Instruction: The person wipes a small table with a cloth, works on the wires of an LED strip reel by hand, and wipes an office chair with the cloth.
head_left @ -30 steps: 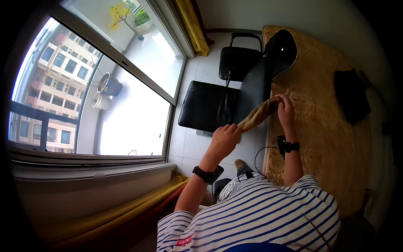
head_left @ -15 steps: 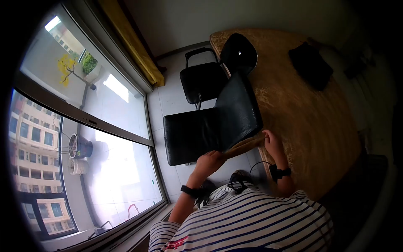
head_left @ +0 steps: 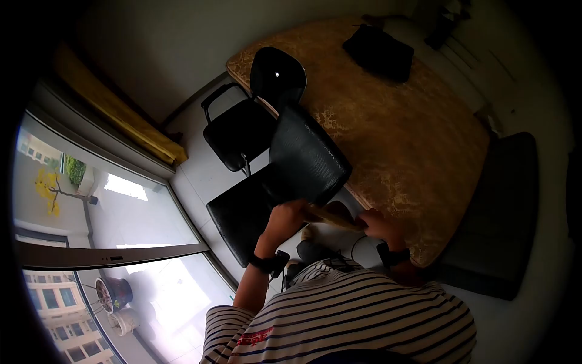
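A long tan-brown piece, probably a folded cloth [head_left: 334, 218], stretches between my two hands in front of my body. My left hand [head_left: 286, 219] is closed around its left end, beside the near edge of the black chair [head_left: 310, 155]. Closed on the right end is my right hand [head_left: 381, 224], close to the rounded edge of the table [head_left: 400, 151]. Dim light blurs the fingers of both hands. The chair has a shiny, leather-like seat and backrest. My shoes show partly below the cloth.
Another black chair with armrests [head_left: 239, 130] stands farther along the table. A dark bag-like thing [head_left: 381, 53] lies on the tabletop. To the right is a dark padded seat [head_left: 503, 206]. A sliding glass door [head_left: 121, 252] and yellow curtain [head_left: 121, 115] are at left.
My view has turned to the right, bringing in the dark seat there. The cloth has come away from the chair's backrest toward my body, still held at both ends.
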Available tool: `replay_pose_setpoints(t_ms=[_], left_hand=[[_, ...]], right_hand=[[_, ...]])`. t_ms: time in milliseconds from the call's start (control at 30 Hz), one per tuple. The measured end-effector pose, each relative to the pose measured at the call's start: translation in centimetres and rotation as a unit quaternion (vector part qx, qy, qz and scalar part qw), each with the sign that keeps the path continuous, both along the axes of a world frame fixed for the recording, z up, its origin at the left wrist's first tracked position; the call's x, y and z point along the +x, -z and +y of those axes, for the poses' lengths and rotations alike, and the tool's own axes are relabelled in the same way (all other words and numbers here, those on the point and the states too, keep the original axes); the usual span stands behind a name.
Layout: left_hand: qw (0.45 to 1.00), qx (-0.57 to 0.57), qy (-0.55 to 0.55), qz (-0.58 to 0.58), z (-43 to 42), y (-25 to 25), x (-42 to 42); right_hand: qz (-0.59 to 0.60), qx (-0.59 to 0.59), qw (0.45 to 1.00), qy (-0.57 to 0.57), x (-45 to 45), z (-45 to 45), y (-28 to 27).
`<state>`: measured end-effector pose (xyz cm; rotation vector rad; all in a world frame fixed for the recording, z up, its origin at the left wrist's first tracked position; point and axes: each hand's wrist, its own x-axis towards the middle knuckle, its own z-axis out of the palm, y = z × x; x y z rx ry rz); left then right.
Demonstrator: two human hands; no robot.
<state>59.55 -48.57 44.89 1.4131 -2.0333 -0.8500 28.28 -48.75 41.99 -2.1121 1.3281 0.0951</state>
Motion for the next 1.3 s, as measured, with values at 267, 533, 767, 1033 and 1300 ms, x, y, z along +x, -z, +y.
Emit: replay_pose_setpoints(t_ms=[267,533,767,1033,1300], left_hand=[[0.999,-0.033,-0.006,-0.027,-6.0,-3.1,0.8],[0.923,-0.345,-0.118,-0.126,-19.5,-6.4,-2.5],[0.951,-0.272,0.046,-0.141,-23.5,6.3,-6.0],[0.939,-0.334,0.070,-0.041,-25.2,5.9,-5.3],[0.924,-0.348,0.161,-0.015,-25.4,7.1,-2.6]], right_hand=[[-0.214,-0.011,0.973,0.085,1.0,-3.3,-1.0],[-0.211,-0.273,0.911,0.226,1.6,-11.3,-5.6],[-0.076,-0.150,0.967,0.193,10.5,-15.2,-0.3],[-0.028,-0.208,0.955,0.210,12.0,-15.8,1.0],[0.112,-0.189,0.926,0.308,17.4,-16.4,0.9]])
